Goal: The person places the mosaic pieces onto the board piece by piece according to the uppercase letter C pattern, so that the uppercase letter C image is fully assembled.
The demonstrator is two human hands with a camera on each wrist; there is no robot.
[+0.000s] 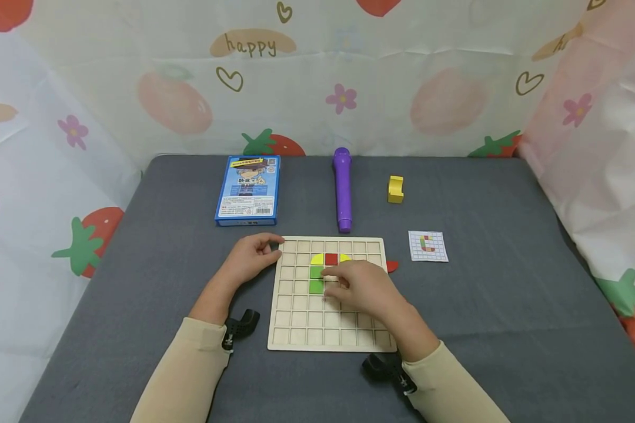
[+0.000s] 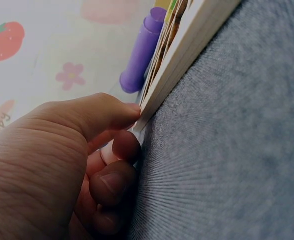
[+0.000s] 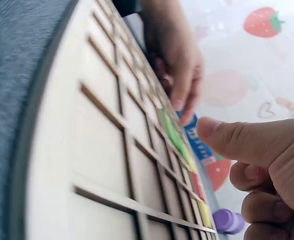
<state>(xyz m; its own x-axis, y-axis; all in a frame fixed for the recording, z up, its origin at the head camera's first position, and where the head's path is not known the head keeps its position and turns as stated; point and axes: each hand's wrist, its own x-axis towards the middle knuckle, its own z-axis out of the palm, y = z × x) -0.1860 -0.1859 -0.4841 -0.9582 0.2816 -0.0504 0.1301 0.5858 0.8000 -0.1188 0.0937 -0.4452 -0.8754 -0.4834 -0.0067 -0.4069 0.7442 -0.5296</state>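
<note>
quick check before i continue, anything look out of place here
A red piece shows beyond the right edge of the board, looking stray, while the green pieces sit in grid cells.

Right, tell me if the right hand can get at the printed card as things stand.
Probably yes: the right hand is over the wooden board, and the printed card lies uncovered beyond its right edge, with just a red piece near the way.
</note>
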